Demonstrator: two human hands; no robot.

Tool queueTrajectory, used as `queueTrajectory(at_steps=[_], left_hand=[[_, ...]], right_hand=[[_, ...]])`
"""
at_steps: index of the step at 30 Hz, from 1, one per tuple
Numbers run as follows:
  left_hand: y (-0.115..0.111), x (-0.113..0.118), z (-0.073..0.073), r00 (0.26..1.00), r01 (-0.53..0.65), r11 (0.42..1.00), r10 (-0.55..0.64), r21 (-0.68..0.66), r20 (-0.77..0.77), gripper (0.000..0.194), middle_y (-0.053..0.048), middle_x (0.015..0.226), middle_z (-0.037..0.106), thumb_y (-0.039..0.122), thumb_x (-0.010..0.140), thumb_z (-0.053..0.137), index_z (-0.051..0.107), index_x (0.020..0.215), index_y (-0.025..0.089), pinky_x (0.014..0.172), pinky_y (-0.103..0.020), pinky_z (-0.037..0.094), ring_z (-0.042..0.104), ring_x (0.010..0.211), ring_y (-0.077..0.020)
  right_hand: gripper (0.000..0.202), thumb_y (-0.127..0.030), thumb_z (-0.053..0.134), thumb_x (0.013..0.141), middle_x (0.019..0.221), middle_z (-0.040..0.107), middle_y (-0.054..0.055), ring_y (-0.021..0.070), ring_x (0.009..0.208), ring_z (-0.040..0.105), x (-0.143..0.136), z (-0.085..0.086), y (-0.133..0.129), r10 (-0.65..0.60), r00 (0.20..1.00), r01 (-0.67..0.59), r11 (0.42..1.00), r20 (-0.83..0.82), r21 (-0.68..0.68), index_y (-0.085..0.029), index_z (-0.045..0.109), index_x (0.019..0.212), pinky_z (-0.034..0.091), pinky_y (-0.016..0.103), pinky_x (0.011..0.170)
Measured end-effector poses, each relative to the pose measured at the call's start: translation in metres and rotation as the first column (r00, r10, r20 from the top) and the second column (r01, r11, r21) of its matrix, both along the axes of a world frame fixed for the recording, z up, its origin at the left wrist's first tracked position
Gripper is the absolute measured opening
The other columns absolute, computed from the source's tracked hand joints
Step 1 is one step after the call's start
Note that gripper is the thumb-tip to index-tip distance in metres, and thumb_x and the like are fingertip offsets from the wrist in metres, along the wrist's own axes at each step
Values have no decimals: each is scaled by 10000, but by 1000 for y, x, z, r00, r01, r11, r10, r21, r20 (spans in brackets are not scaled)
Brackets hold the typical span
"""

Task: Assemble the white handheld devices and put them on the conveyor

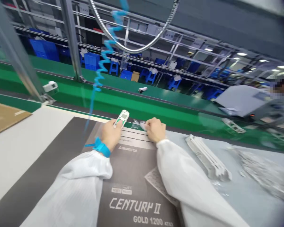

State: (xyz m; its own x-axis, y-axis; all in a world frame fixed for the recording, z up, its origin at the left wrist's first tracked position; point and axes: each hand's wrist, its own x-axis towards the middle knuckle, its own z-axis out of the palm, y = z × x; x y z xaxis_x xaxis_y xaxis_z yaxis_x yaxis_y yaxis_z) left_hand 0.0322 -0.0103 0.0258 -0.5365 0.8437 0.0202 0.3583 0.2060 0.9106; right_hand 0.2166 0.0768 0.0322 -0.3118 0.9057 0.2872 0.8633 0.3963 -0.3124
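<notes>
My left hand, with a blue strap at the wrist, is closed around a white handheld device that has a small grey screen and a green board showing. Pinched in my right hand is a small clear plastic piece, perhaps film; its exact kind is unclear. Both hands are over the far end of a dark printed box or mat marked "Century II Gold 1200". A patterned sheet lies partly under my right sleeve.
Right of the mat lie a stack of white plastic housings and a clear bag of parts. Beyond runs a green conveyor carrying white housings. Cardboard lies at left. A blue coiled cord hangs ahead. Part of another person shows at far right.
</notes>
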Motion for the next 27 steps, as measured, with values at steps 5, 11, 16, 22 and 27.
queueTrajectory(at_steps=[5,11,16,22,27], left_hand=[[5,-3,-13,996,13,1000,-15,17,87,301,-36,785,737,487,846,542,683,870,221,566,-287,445,645,619,-193],[3,1,-9,985,11,998,-21,58,174,286,-26,844,746,471,827,562,677,890,217,557,-278,453,647,603,-177],[-1,5,0,977,31,998,-42,55,211,285,-39,838,744,461,823,575,678,884,203,543,-266,462,642,603,-175],[-5,11,11,916,47,996,-76,82,394,265,-54,892,736,405,834,590,665,935,172,497,-237,472,606,566,-128],[-4,11,13,884,22,994,-70,108,462,261,-67,882,733,376,851,595,649,962,147,485,-219,469,575,531,-98]], right_hand=[[168,-310,558,887,991,667,23,198,961,574,27,-2,13,-124,989,120,991,83,51,-244,614,1031,352,346,829],[150,-269,555,880,1078,641,173,320,1047,557,131,17,-19,-382,884,350,923,270,160,-157,648,912,313,459,864],[134,-287,585,866,968,669,128,295,985,582,194,10,-46,-480,702,447,872,526,200,-162,632,854,317,444,835],[146,-294,523,909,1018,686,102,276,1024,593,196,10,-48,-453,678,441,881,579,172,-188,620,938,348,422,836],[269,-297,509,920,1126,654,163,314,1032,628,195,5,-48,-474,654,528,844,590,93,-138,581,1125,418,371,744]])
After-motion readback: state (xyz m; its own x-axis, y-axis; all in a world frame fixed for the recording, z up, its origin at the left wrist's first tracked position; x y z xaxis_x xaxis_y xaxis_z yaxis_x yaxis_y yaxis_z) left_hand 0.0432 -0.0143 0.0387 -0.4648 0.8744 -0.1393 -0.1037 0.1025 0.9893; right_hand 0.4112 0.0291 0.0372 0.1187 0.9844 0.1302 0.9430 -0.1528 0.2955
